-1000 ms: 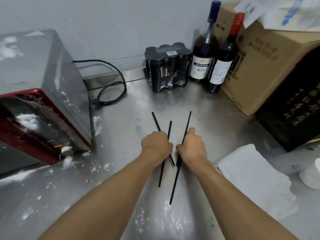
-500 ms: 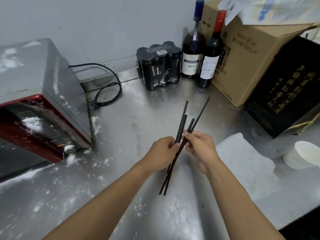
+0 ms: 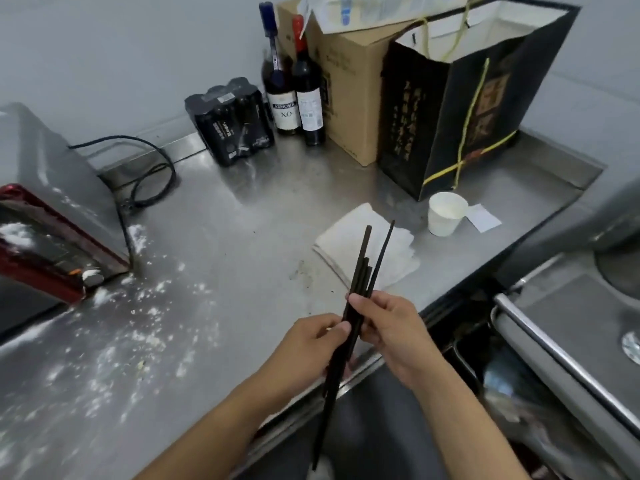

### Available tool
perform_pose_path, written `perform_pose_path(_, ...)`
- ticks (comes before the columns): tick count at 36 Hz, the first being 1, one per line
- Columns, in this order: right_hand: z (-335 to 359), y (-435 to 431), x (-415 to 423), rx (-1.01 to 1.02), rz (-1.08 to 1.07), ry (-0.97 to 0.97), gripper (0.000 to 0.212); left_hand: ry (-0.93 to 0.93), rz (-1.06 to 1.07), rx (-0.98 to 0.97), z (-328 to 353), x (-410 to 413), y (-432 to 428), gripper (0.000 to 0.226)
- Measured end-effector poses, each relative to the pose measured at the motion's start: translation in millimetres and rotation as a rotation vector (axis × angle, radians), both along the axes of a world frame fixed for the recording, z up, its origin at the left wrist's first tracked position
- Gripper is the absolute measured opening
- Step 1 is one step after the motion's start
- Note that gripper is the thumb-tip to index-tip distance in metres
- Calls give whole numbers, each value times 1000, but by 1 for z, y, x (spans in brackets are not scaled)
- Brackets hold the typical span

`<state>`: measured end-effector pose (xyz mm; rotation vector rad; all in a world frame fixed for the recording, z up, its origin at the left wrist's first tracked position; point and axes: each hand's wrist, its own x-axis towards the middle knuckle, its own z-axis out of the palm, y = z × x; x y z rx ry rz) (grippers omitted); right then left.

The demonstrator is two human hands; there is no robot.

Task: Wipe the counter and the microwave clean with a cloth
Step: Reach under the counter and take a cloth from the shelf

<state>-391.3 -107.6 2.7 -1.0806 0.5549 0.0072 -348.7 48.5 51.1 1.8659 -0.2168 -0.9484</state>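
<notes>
Left hand [image 3: 310, 342] and right hand [image 3: 393, 329] both gripping chopsticks [image 3: 361, 271] above counter [image 3: 242, 220] front edge. Cloth [image 3: 398, 258] lying untouched near front edge, beside cup [image 3: 445, 216]. Wiping not yet beginning: white powder [image 3: 149, 306] covering counter and microwave [image 3: 62, 188].

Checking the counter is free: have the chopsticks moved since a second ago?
Yes. The chopsticks left the counter by the can pack; left hand and right hand hold them bundled, rightward, toward the cloth.
</notes>
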Motion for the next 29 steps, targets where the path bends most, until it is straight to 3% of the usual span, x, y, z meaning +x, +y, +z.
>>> perform_pose_path(5,0,-15,-83,5,-19,13,22,99,32,-9,-16,-84,-10,31)
perform_pose_path(12,-33,-32,-184,74,-48,111,10,82,-164,109,-43,-152,-44,30)
perform_pose_path(14,-52,-34,-200,102,-124,149,12,-121,-315,226,-60,-156,-52,28)
perform_pose_path(17,-86,-34,-210,125,-199,174,15,-681,-475,318,-82,-141,-58,17)
perform_pose_path(19,-116,-33,-207,95,-207,197,19,-1069,-597,285,-97,-117,-61,24)
perform_pose_path(21,-146,-34,-194,36,-178,229,19,-1300,-751,312,-112,-86,-64,32)
perform_pose_path(25,-215,-41,-144,-175,-109,300,28,-1512,-1077,615,-132,-26,-70,44)
perform_pose_path(29,-259,-46,-85,-431,110,363,21,-1583,-1251,659,-147,4,-63,43)
